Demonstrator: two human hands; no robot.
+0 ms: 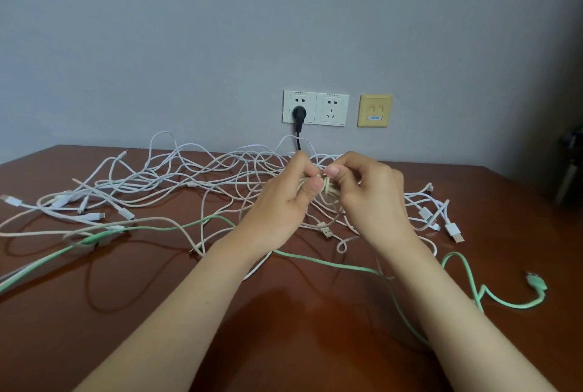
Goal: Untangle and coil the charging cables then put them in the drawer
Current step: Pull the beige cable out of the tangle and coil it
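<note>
A tangle of several white and beige charging cables [195,177] sprawls across the brown table [284,313]. A mint green cable [328,264] runs from the left edge under my arms to its plug at the right. My left hand [284,202] and my right hand [369,193] are raised together above the middle of the tangle. Between them sits a small beige cable coil [328,186]. Both hands pinch it with thumb and fingers, the left from the left side, the right from above and the right. No drawer is in view.
On the wall behind the table is a double socket [315,108] with a black plug [299,114] and its cord dropping behind the table. A yellow wall plate [374,110] is beside it. A dark object [571,167] stands at the right edge.
</note>
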